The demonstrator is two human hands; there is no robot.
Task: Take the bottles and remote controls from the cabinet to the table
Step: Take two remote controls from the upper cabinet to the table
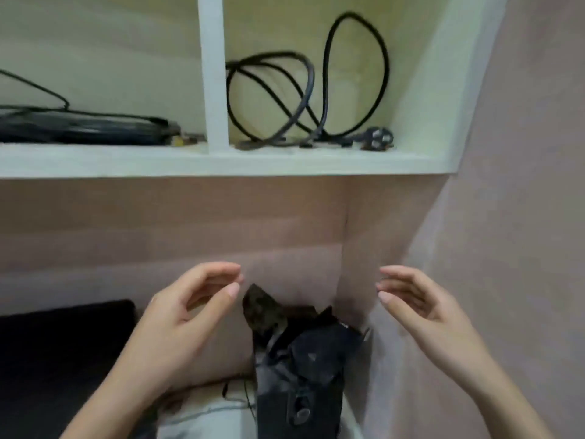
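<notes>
Overhead, a white cabinet (221,160) with black cables (304,90) meets pinkish walls (522,185).

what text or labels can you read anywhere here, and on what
None can be read.
Black bag: a small pale mark, too blurred to read.
Plug on the shelf: no legible marking.
Cable and the flat black device: no text visible.
</notes>
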